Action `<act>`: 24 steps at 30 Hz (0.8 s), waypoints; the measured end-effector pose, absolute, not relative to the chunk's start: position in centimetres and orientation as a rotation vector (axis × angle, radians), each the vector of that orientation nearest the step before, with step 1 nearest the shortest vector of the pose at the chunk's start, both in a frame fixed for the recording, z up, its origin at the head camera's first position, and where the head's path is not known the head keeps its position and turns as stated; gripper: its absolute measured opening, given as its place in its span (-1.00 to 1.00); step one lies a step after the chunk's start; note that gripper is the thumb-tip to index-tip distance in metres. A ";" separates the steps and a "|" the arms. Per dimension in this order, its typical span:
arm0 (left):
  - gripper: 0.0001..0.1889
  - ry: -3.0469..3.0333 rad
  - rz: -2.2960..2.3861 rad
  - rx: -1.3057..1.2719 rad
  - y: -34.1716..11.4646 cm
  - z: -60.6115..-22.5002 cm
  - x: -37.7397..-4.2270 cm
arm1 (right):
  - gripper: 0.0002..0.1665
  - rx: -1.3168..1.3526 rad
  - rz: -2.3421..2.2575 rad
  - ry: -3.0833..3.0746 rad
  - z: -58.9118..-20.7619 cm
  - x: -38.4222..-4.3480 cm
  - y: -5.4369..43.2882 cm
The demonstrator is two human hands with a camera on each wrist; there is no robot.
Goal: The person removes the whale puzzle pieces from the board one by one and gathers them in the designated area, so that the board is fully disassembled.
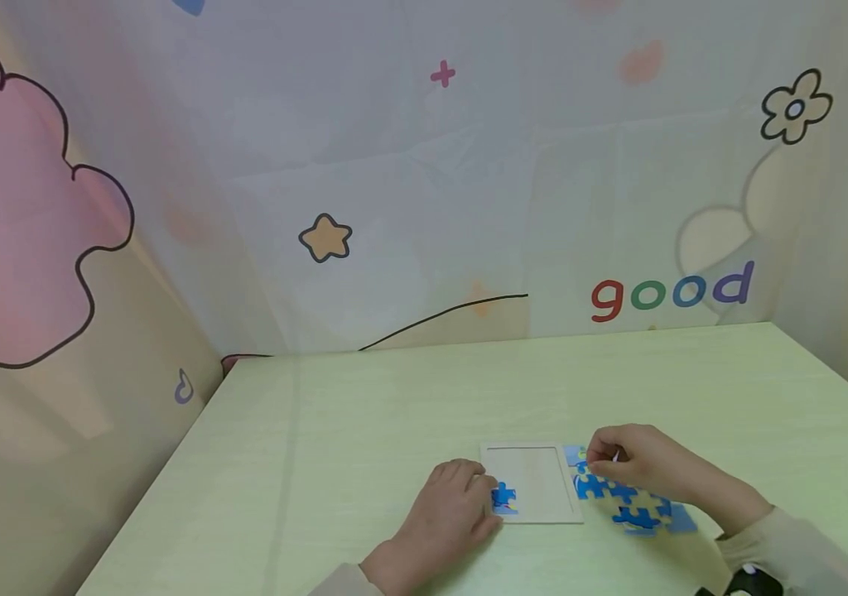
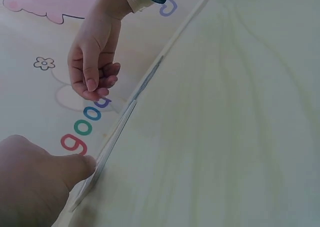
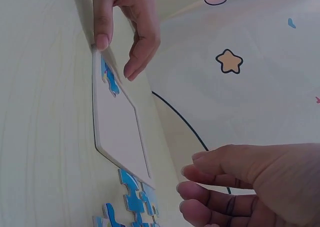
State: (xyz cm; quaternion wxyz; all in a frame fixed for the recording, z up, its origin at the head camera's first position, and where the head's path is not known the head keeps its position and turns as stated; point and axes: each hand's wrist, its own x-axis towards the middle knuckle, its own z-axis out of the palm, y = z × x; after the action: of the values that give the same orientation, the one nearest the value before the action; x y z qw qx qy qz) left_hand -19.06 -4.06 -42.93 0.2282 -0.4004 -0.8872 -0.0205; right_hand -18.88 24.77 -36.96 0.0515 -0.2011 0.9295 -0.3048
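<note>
A white square puzzle tray [image 1: 536, 484] lies on the table, with a blue puzzle piece [image 1: 503, 497] in its lower left corner. My left hand [image 1: 448, 511] rests at the tray's left side, thumb at the near corner; in the right wrist view its fingers [image 3: 143, 47] spread away from the thumb. Just right of the tray, my right hand [image 1: 648, 459] hovers over loose blue and yellow puzzle pieces [image 1: 625, 494]. Its fingers [image 3: 200, 192] are loosely bent, with nothing visible between them and the thumb, and the pieces sit below it.
The pale green table [image 1: 364, 414] extends around the tray. A printed curtain [image 1: 394, 165] with a star and the word "good" hangs behind the table's far edge and continues along the sides. A dark wrist device [image 1: 754, 581] shows by the right sleeve.
</note>
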 end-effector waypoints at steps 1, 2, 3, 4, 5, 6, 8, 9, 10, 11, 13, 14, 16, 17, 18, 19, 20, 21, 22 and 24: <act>-0.72 -2.441 -0.053 -1.100 -4.1 -42.9 -19.1 | -0.91 -0.621 -0.934 2.827 -37.0 -18.9 24.6; -0.71 -2.441 -0.050 -1.095 -4.1 -43.0 -19.1 | -0.91 -0.624 -0.944 2.822 -37.1 -19.0 24.4; -0.71 -2.437 -0.049 -1.092 -4.1 -43.0 -19.2 | -0.91 -0.626 -0.951 2.818 -37.1 -19.1 24.2; -0.71 -2.438 -0.052 -1.089 -4.2 -43.0 -19.2 | -0.91 -0.625 -0.961 2.811 -37.2 -19.1 24.0; -0.70 -2.437 -0.054 -1.088 -4.2 -43.0 -19.3 | -0.91 -0.630 -0.965 2.807 -37.2 -19.2 23.8; -0.70 -2.441 -0.055 -1.085 -4.2 -43.1 -19.3 | -0.91 -0.626 -0.972 2.803 -37.3 -19.2 23.6; -0.69 -2.455 -0.057 -1.078 -4.2 -43.1 -19.3 | -0.91 -0.621 -0.979 2.799 -37.4 -19.4 23.2; -0.68 -2.463 -0.058 -1.078 -4.2 -43.2 -19.4 | -0.91 -0.627 -0.983 2.797 -37.4 -19.4 23.0; -0.68 -2.472 -0.055 -1.077 -4.2 -43.2 -19.4 | -0.91 -0.628 -0.987 2.795 -37.5 -19.4 22.9; -0.67 -2.478 -0.050 -1.078 -4.2 -43.1 -19.4 | -0.91 -0.634 -0.987 2.795 -37.5 -19.4 22.7; -0.67 -2.491 -0.041 -1.078 -4.2 -43.1 -19.4 | -0.91 -0.633 -0.987 2.792 -37.7 -19.4 22.4; -0.67 -2.495 -0.037 -1.078 -4.2 -43.1 -19.4 | -0.91 -0.631 -0.989 2.792 -37.7 -19.4 22.1; -0.67 -2.504 -0.025 -1.077 -4.2 -43.1 -19.4 | -0.91 -0.634 -0.988 2.793 -37.8 -19.4 21.7; -0.67 -2.508 -0.021 -1.075 -4.2 -43.1 -19.4 | -0.91 -0.643 -0.991 2.792 -37.9 -19.5 21.5; -0.67 -2.511 -0.020 -1.073 -4.2 -43.1 -19.4 | -0.91 -0.646 -0.993 2.792 -38.0 -19.5 21.3; -0.67 -2.512 -0.023 -1.073 -4.3 -43.1 -19.4 | -0.92 -0.655 -0.998 2.791 -38.0 -19.6 21.1; -0.67 -2.515 -0.024 -1.072 -4.3 -43.1 -19.4 | -0.92 -0.665 -1.008 2.784 -38.1 -19.7 20.9; -0.67 -2.517 -0.027 -1.073 -4.3 -43.1 -19.4 | -0.92 -0.683 -1.013 2.781 -38.2 -19.8 20.7; -0.68 -2.516 -0.033 -1.074 -4.3 -43.1 -19.4 | -0.93 -0.705 -1.021 2.778 -38.3 -19.8 20.6; -0.68 -2.515 -0.043 -1.077 -4.4 -43.1 -19.3 | -0.93 -0.736 -1.037 2.766 -38.6 -20.0 20.2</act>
State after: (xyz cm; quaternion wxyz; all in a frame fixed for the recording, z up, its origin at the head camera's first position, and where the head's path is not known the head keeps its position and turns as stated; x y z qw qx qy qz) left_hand -19.35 -4.35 -43.10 0.2015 -0.3854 -0.9003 -0.0153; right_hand -19.98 20.21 -38.62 0.0485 -0.2415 0.9075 -0.3402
